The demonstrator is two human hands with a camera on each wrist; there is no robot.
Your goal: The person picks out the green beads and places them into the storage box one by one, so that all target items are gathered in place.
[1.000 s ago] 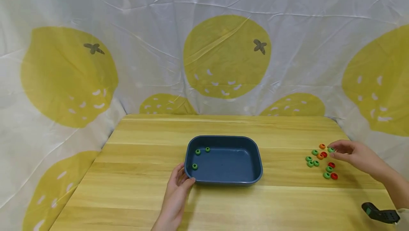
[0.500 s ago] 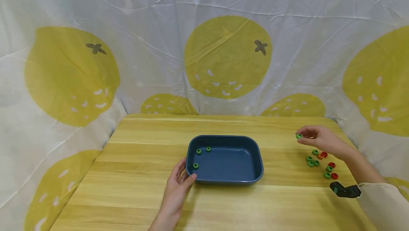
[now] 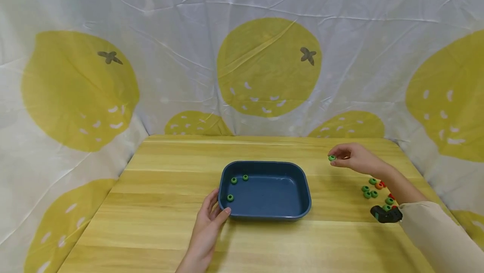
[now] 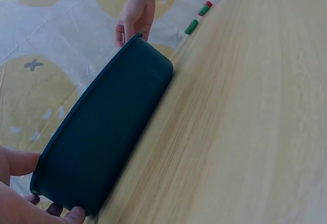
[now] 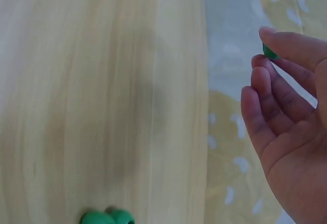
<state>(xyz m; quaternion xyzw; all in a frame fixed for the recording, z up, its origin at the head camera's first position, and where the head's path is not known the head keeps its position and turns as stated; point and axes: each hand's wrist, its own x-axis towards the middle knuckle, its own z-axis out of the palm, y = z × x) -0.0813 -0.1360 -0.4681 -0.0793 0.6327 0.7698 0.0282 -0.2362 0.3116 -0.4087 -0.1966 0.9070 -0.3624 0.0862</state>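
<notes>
Pinching a green bead (image 3: 332,158) between nearly closed fingertips (image 5: 271,34), our right hand (image 3: 357,159) hovers at two o'clock from the tray (image 3: 270,195). Our left hand (image 3: 208,222) grips it at eight o'clock.

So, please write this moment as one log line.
left hand holds blue tray | right hand pinches green bead | three green beads inside tray

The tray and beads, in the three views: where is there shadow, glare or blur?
Head view: faint glare inside the tray, soft shadow beside the left hand; left wrist view: tray's side dark, table pale; right wrist view: diffuse shadow on the table, green beads at the lower edge blurred.
</notes>
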